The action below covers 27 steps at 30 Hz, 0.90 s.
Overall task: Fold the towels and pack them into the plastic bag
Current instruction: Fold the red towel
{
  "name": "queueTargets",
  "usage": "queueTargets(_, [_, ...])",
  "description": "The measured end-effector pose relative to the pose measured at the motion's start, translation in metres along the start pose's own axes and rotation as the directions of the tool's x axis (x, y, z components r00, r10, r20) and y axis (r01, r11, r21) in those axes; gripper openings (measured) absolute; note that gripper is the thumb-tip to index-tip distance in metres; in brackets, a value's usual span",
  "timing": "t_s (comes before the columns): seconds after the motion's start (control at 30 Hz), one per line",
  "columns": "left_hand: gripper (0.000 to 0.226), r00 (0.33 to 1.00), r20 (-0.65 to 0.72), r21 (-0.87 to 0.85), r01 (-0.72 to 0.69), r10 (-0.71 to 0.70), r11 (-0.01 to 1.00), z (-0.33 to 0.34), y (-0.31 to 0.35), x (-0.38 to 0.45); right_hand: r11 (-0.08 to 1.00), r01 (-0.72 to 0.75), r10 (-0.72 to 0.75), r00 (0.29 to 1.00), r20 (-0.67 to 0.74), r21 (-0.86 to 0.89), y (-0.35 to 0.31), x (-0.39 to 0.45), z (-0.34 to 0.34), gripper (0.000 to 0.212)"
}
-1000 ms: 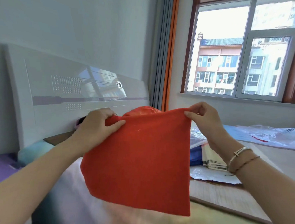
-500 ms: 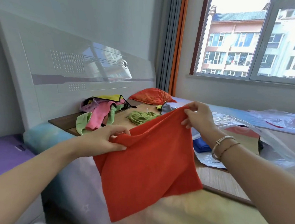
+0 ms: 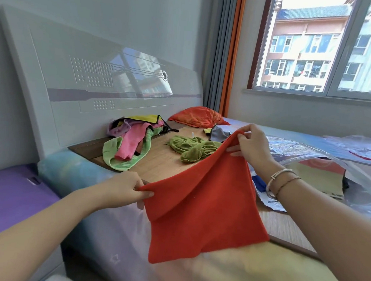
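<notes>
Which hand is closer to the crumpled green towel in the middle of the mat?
The right hand. It pinches the red towel just right of the green towel; the left hand holds the other corner lower and nearer the camera.

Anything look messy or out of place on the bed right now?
Yes: unfolded towels lie in a crumpled heap by the headboard, and an olive green towel sits bunched on the mat. Nothing looks spilled or damaged.

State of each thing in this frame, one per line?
red towel: held up, hanging, not yet folded flat
left hand: pinching towel's lower corner
right hand: pinching towel's upper corner
olive towel: crumpled on mat
pile of towels: heaped, unfolded
plastic bag: lying on bed
</notes>
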<state>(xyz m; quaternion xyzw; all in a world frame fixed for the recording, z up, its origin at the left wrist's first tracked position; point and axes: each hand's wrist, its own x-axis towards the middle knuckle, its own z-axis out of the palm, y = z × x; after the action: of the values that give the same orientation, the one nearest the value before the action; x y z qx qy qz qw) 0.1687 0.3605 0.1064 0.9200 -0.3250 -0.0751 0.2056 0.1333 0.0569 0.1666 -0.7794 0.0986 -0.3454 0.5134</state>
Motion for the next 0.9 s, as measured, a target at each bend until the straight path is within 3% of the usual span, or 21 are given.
queueTargets(0.17, [0.064, 0.989, -0.127, 0.131, 0.095, -0.078, 0.987, 0.016, -0.008, 0.012, 1.000, 0.007, -0.008, 1.000, 0.018, 0.031, -0.003, -0.001, 0.000, 0.016])
queueTargets(0.23, [0.058, 0.985, -0.171, 0.014, 0.011, -0.009, 1.000, 0.024, 0.005, 0.016, 0.999, 0.032, -0.033, 0.999, 0.040, 0.025, -0.005, -0.002, -0.001, 0.018])
queueTargets(0.33, [0.027, 0.962, -0.256, -0.186, -0.146, 0.095, 0.972, 0.040, 0.029, 0.024, 0.998, 0.053, -0.054, 0.997, 0.057, 0.019, -0.006, -0.004, -0.002, 0.019])
queueTargets(0.47, [0.042, 0.941, -0.336, -0.383, -0.161, 0.025, 0.910, 0.065, 0.057, 0.029, 0.998, 0.054, -0.056, 0.997, 0.055, 0.040, -0.010, -0.009, -0.003, 0.019])
queueTargets(0.6, [0.040, 0.885, -0.466, -0.339, -0.209, 0.029, 0.917, 0.082, 0.084, 0.033, 0.986, -0.005, -0.011, 0.995, 0.096, 0.165, -0.016, -0.021, -0.002, 0.013])
queueTargets(0.77, [0.033, 0.832, -0.554, -0.223, -0.124, -0.021, 0.967, 0.091, 0.106, 0.034, 0.965, -0.057, 0.020, 0.989, 0.144, 0.257, -0.022, -0.032, -0.003, 0.008])
queueTargets(0.9, [0.035, 0.863, -0.505, -0.089, -0.081, 0.025, 0.993, 0.102, 0.111, 0.029, 0.953, -0.079, 0.039, 0.989, 0.141, 0.292, -0.019, -0.034, -0.001, 0.011])
